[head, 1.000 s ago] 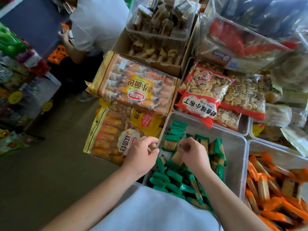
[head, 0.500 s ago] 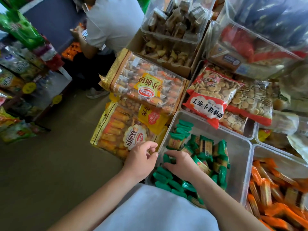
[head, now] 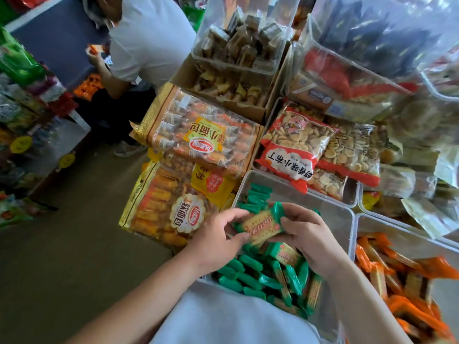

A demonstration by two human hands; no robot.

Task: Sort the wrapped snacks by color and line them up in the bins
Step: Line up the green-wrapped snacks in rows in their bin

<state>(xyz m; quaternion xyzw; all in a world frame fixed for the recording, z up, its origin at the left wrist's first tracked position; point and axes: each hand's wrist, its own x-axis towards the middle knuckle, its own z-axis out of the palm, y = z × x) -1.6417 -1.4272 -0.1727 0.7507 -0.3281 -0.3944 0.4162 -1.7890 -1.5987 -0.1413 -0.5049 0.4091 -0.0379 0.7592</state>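
Observation:
A clear plastic bin [head: 330,209] holds several green-wrapped cracker snacks [head: 250,274], some lined up on edge along its left side. Above that bin, both hands hold a small stack of green-wrapped crackers [head: 263,225]. My left hand [head: 218,239] pinches the stack's left end between thumb and fingers. My right hand [head: 305,234] grips its right end. A second clear bin [head: 357,224] to the right holds several orange-wrapped snacks [head: 397,281] in a loose pile.
Large bags of small breads [head: 198,135] lie left of the green bin. Red bags of round biscuits [head: 295,147] sit behind it. Stacked clear tubs [head: 238,40] stand further back. Another person [head: 149,38] bends over the aisle at the far left, beside shelves of goods [head: 22,95].
Both hands were down among the green snacks in the bin; now they have risen and hold a stack of green-wrapped crackers between them above it.

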